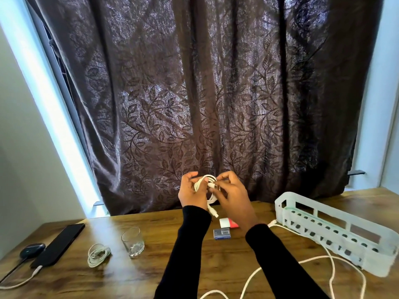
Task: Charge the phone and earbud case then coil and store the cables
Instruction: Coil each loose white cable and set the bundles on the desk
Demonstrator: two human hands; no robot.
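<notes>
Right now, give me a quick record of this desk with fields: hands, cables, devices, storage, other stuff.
hands: left hand and right hand both hold a white cable coil above the table
cables: second coiled cable lying by the glass; loose white cable uncoiled at right
devices: phone and earbud case at far left, each with a cable attached
storage: white perforated basket at right
other: two small boxes mid-table

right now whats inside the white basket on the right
Through the slots, the white basket looks empty: only its perforated floor shows. Its near wall hides part of the inside, so a small item could go unseen. A loose white cable runs beside it on the table, outside.
</notes>
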